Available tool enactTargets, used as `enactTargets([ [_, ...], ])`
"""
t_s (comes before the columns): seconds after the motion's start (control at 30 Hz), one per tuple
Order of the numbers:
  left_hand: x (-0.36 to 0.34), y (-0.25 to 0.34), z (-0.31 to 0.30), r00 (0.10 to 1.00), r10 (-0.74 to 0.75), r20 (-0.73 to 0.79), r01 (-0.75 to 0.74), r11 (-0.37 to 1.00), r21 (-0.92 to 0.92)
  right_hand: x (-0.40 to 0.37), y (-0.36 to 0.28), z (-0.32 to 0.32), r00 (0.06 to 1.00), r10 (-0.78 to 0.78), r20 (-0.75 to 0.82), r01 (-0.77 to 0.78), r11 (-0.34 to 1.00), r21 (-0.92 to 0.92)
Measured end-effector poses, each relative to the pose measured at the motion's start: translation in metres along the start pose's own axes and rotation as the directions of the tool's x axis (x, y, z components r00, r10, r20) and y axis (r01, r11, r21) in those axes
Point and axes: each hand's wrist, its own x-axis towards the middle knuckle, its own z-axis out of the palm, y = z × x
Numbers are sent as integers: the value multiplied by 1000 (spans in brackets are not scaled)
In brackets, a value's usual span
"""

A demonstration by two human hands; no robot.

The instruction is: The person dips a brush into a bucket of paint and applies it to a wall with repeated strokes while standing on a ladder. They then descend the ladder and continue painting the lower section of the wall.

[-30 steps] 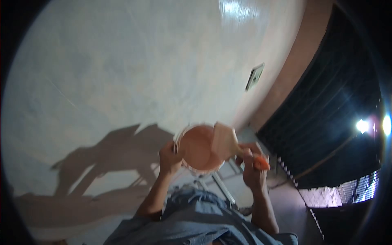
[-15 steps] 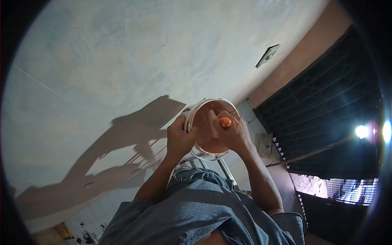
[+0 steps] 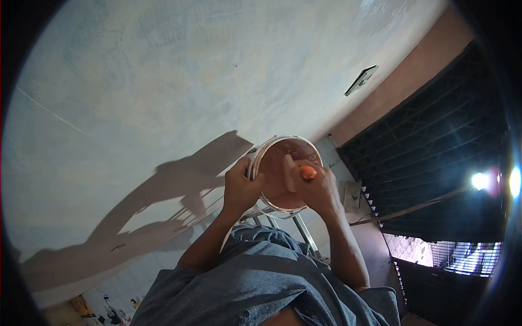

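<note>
My left hand [image 3: 242, 187] grips the left rim of a round white bucket [image 3: 276, 139], with the thumb over the edge. The bucket is tilted toward me and holds brownish-pink paint [image 3: 274, 168]. My right hand [image 3: 319, 190] is closed around an orange handle [image 3: 308, 173] over the right part of the opening. Beside its fingers a pale, flat piece [image 3: 290, 173] shows against the paint; its lower end is hard to make out.
Below the bucket are metal ladder rails [image 3: 304, 234]. A pale wall [image 3: 163, 70] with a switch plate [image 3: 361, 81] rises alongside. At the right are a dark metal shutter [image 3: 413, 141], a long pole [image 3: 413, 207] and a bright lamp [image 3: 480, 181]. Bottles [image 3: 111, 311] stand lower left.
My right hand and the orange handle have moved slightly right and down over the bucket. The bucket and my left hand sit slightly lower and farther right in view.
</note>
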Motion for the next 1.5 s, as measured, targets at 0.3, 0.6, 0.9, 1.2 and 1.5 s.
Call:
enactTargets([
  [0.3,10,-15,-14,1000,9,-9,-9,1000,7,-14,43,-19,957,269,-105,-143,757,637],
  [0.6,12,-43,-6,998,-12,-54,13,1000,15,-32,84,8,943,327,-57,-76,379,922],
  [0.9,4,-20,4,984,-175,-45,164,969,-187,-35,101,24,949,298,-106,76,111,991],
  [1.2,-1,-20,1,990,-92,-107,75,986,-150,-38,104,29,932,310,-187,105,262,959],
  [1.5,-3,-18,-18,993,-30,-115,21,997,-77,-31,76,25,945,284,-161,178,-34,984],
])
